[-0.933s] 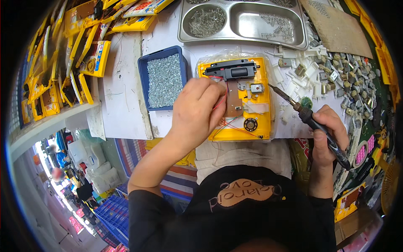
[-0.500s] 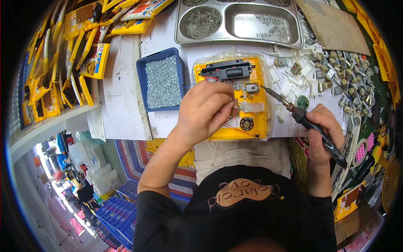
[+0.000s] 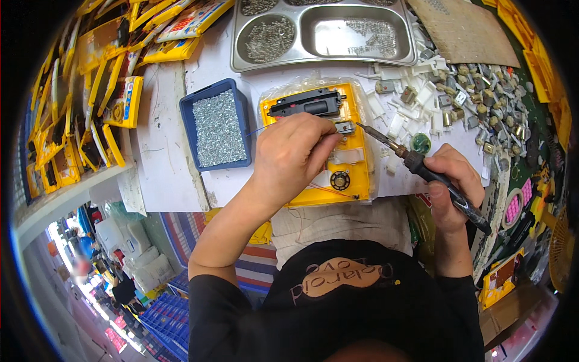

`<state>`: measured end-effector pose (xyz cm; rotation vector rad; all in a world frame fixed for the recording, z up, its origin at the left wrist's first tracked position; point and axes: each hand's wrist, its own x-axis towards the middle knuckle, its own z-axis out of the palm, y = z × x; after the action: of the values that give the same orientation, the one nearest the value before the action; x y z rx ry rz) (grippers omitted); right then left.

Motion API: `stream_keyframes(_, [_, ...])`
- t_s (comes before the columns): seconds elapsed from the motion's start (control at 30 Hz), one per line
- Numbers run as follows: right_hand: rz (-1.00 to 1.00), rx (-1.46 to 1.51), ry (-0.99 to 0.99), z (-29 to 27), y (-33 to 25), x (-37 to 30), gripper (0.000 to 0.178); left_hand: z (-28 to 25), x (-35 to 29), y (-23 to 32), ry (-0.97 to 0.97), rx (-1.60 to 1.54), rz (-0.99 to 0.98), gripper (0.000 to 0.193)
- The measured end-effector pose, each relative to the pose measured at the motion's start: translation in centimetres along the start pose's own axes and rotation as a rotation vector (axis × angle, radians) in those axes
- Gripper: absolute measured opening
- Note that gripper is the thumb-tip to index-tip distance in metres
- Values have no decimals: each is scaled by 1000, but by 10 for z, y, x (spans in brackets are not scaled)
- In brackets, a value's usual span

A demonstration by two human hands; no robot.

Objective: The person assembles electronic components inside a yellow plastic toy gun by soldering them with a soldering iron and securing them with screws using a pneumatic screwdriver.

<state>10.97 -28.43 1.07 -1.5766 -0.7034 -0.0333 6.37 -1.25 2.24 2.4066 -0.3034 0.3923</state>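
Observation:
My right hand (image 3: pixel 452 187) is wrapped round the dark handle of a soldering iron (image 3: pixel 416 161). Its tip points left, close beside a small metal motor (image 3: pixel 345 127) in a yellow plastic housing (image 3: pixel 357 108). Over the housing's left part lies my left hand (image 3: pixel 295 148), thumb and fingertips pinched together near the motor; what they hold is hidden. A thin blue wire (image 3: pixel 257 130) sticks out left of that hand. Also in the housing are a long black plastic part (image 3: pixel 307 104), a pale translucent piece (image 3: pixel 348 156) and a round speaker (image 3: pixel 339 180).
A blue bin of screws (image 3: pixel 220 130) stands left of the housing. Behind is a steel compartment tray (image 3: pixel 313 59) with springs. Loose motors and white plastic parts (image 3: pixel 431 102) are heaped at right. Yellow housings (image 3: pixel 123 102) are stacked at far left. A green coil (image 3: pixel 421 143) lies near the iron.
My left hand has shifted up and right across the housing, its fingertips now near the motor. The view has moved slightly; the right hand keeps its hold on the soldering iron.

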Motion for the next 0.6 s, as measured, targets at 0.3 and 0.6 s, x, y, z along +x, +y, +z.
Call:
stream_keyframes(0.3, [164, 80, 56, 9, 2, 1, 36, 3, 4, 2, 43, 183, 100, 19])
stream_keyframes(0.6, [18, -98, 26, 70, 15, 40, 47, 6, 2, -1, 52, 140, 84, 19])
